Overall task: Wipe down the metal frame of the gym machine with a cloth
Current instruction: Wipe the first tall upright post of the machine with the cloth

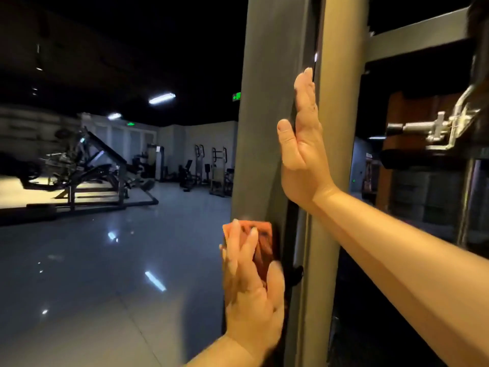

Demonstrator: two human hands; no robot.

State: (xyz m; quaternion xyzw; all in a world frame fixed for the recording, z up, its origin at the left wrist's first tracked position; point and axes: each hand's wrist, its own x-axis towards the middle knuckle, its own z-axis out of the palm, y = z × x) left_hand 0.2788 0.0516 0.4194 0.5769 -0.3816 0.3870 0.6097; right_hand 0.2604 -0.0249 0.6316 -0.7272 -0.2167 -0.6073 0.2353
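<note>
My left hand [251,284] presses the orange-red cloth [263,235] flat under spread fingers onto the grey metal upright post [262,102], putting weight into the rub. Above it, my right hand [301,144] lies flat, fingers straight together, likely bracing me. Blur smears the cloth, and the post's ends are cut off.

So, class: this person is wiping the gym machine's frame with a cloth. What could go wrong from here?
1. The right hand lies flat on the metal frame, with its fingertips at the dark gap between the uprights; they might get pinched if something moves there.
2. The cloth under the left hand is near a black knob and could snag on it.
</note>
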